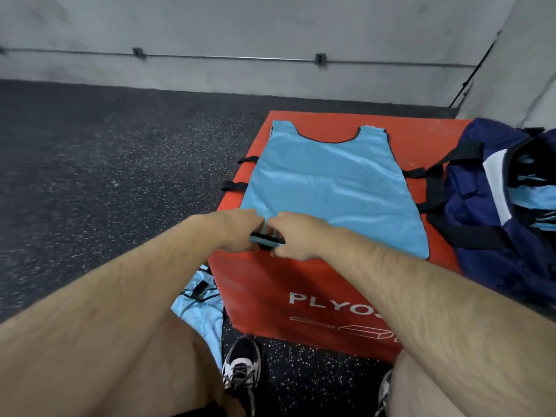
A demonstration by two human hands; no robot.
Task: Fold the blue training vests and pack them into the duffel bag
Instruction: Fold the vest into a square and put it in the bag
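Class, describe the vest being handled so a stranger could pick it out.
Find the red plyo box. On top, left of the navy duffel bag, a light-blue vest lies spread flat. Unlike the packed vests and the crumpled vest beside the box, its near edge is pinched by the left hand and right hand.

A pale grey concrete wall (270, 25) carries a thin metal conduit (240, 58). Below lies a dark speckled rubber floor (105, 161), where a red plyo box (270, 281) stands.

You read white capitals "PLYO" on the front face of the red box (264, 284) (your right forearm (421, 284) covers the following letters), with a white box outline drawn beneath.
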